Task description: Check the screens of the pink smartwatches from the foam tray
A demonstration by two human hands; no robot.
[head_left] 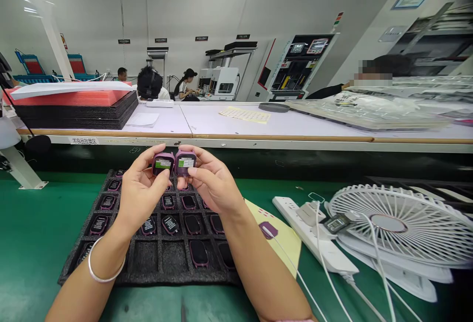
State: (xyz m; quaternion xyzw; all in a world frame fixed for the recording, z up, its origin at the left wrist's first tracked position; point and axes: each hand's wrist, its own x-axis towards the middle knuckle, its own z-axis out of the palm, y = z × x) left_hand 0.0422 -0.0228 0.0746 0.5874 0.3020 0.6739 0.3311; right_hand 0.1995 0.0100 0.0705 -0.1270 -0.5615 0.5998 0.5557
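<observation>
My left hand (142, 189) grips a purple smartwatch case (163, 164) without a strap, its screen lit with green and white blocks. Beside it, my right hand (210, 179) pinches a second purple smartwatch case (185, 163) showing a similar screen, the thumb on its lower edge. Both are held side by side above a black foam tray (144, 259). In the tray's compartments lie several more watch cases, some with white text on their screens, such as this one (170, 224), others dark, like this one (198, 253). My forearms hide part of the tray.
Right of the tray, a yellow sheet (291, 243) carries a purple piece (268, 230) with a white cable. A white power strip (314, 233) and white fan (399, 228) stand further right. Behind, a raised shelf (207, 120) bears foam stacks (74, 110) and clear trays (369, 115). Several people sit beyond.
</observation>
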